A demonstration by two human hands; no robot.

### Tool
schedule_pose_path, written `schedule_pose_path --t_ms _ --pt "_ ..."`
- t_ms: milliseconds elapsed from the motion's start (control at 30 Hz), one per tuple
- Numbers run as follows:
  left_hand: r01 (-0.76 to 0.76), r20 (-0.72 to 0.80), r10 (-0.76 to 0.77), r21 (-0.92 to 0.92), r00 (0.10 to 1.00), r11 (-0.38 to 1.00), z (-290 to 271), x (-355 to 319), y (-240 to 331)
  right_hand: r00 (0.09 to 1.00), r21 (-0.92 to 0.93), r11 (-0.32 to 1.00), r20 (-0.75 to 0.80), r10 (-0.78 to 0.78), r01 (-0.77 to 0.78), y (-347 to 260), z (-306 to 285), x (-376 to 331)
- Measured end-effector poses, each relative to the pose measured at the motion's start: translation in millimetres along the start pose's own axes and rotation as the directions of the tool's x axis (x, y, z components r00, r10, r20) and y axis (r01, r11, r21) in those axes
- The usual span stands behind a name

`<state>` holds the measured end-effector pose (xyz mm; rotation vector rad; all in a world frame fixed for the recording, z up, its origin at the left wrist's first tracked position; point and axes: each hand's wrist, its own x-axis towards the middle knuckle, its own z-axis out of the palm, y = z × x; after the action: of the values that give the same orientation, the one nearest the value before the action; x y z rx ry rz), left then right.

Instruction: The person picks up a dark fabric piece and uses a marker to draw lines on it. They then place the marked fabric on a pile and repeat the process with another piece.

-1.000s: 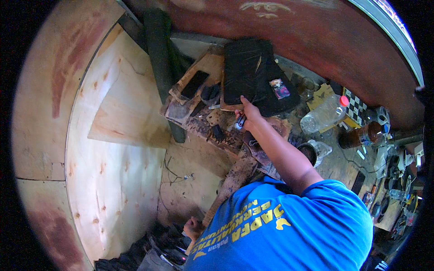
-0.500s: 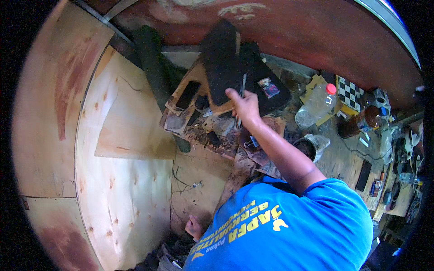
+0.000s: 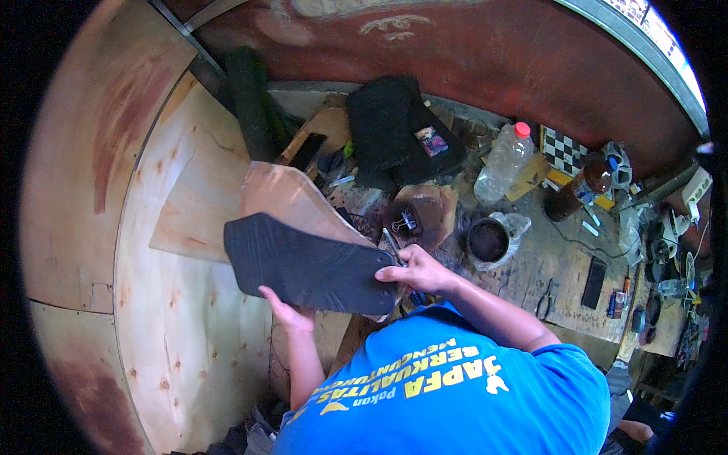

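While the dark rubber sheet [image 3: 307, 265] is hanging flat across the middle of the frame, I am seeing both hands gripping it. My right hand [image 3: 417, 271] is pinching the sheet's right end, fingers curled over its top edge, and a thin metal tool [image 3: 394, 249] is poking up just beside the knuckles; I cannot tell whether that hand is also holding it. My left hand [image 3: 287, 311] is supporting the sheet from beneath at its lower edge, palm up and half open, thumb pressing the underside. Right behind the sheet a brown leather-like piece [image 3: 292, 203] is showing, touching or overlapping it. Further out, toward the upper centre, a black bag [image 3: 387, 129] is lying on the cluttered tabletop [image 3: 546, 258], with a clear plastic bottle [image 3: 502, 161] and a brown bottle [image 3: 580, 188] standing to its right. A round dark tin [image 3: 487, 240] is sitting near my right hand. Pale plywood panels [image 3: 178, 303] are filling the left of the frame.
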<state>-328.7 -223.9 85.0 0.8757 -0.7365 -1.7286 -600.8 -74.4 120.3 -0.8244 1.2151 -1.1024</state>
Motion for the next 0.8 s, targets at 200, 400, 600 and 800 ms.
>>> schedule_pose_path --t_ms 200,400,600,800 --pt "0.128 0.113 -0.117 -0.098 0.987 0.987 1 -28 5 0.997 -0.087 0.993 -0.030 -0.077 0.075 18 12 -72" --pt "0.346 0.285 -0.305 -0.103 0.909 0.933 7 -40 -12 0.968 -0.039 0.989 -0.215 0.131 -0.143 48 32 -161" --pt "0.528 0.385 -0.501 0.041 0.775 0.849 44 -79 -63 0.839 0.090 0.993 -0.533 0.110 -0.072 119 80 -273" --pt "0.653 0.573 -0.630 0.205 0.524 0.729 78 -156 -122 0.584 0.223 0.974 -0.785 0.206 -0.043 176 147 -368"
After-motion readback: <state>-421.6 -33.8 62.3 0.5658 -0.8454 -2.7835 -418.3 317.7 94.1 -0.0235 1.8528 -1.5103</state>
